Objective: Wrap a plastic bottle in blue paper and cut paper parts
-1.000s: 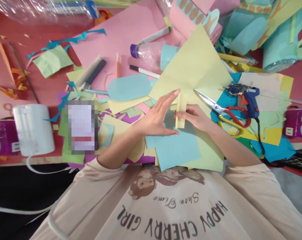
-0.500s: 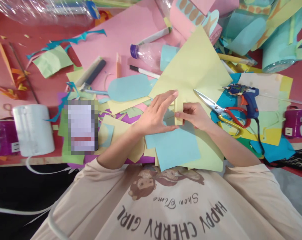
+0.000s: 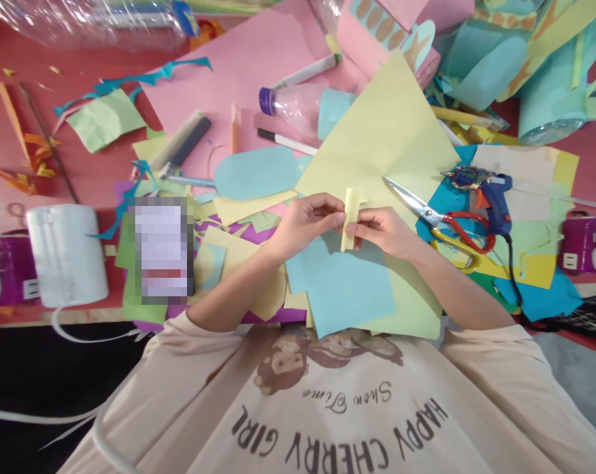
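Observation:
A narrow folded strip of pale yellow paper stands nearly upright between my two hands. My left hand pinches its left edge, thumb and fingers closed. From the other side my right hand grips it, the thumb lying across its front. Beneath the hands is a light blue sheet of paper, resting on a larger pale yellow sheet. Scissors with red and yellow handles lie open-bladed just right of my right hand.
A blue glue gun lies beyond the scissors. A plastic bottle with a purple cap and a black-and-white pen are ahead. On the left are a phone and a white power bank-like box. Paper scraps surround them.
My left hand has gone from spread fingers beside the strip to a pinch on its left edge. The strip has tilted slightly; my right hand keeps its hold.

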`<state>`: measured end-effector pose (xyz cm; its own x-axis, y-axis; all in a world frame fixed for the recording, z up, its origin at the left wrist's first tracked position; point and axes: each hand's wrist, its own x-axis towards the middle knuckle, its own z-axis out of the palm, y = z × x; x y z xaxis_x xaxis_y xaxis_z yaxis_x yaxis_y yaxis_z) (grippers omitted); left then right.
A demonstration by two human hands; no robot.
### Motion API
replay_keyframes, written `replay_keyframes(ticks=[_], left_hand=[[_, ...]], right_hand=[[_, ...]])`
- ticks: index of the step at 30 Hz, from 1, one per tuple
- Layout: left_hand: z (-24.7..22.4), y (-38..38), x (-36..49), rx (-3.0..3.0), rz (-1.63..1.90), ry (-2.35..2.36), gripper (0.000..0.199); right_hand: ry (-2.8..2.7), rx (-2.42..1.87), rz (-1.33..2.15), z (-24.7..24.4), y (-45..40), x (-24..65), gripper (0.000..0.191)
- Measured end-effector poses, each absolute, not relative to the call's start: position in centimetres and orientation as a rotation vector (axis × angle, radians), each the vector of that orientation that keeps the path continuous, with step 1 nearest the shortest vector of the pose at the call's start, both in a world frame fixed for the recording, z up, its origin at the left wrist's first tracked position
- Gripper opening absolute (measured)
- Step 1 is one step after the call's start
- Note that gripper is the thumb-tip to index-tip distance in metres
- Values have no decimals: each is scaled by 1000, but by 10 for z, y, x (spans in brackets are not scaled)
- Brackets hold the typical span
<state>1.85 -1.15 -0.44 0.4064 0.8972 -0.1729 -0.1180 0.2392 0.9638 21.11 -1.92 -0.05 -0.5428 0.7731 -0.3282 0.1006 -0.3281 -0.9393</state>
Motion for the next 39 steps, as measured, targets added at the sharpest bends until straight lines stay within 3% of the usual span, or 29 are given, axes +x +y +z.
replay_keyframes(ticks=[8, 21, 25, 28, 32, 35, 39], left_hand=[[2, -14, 18, 1220, 851, 1020, 15], [3, -15, 21, 1049, 846, 1092, 19], [4, -13, 21, 999, 892, 1054, 20], [3, -13, 21, 992, 896, 1057, 18], [1, -15, 20, 1013, 887, 1044, 15], [-1, -17, 20, 1039, 882, 1034, 14], [-1, -16, 20, 1033, 888, 1046, 14]], right_hand=[[-1445, -1202, 1874, 8, -16, 207, 43], [-1702, -1306, 1608, 5, -20, 206, 46], [-1851, -1431, 1261, 29, -27, 227, 32], [-1732, -1663, 722, 46, -36, 265, 17], [-1377, -2123, 156, 52, -45, 326, 19], [-1326, -2491, 245, 45, -44, 357, 22], [-1384, -2495, 387, 29, -35, 365, 17]])
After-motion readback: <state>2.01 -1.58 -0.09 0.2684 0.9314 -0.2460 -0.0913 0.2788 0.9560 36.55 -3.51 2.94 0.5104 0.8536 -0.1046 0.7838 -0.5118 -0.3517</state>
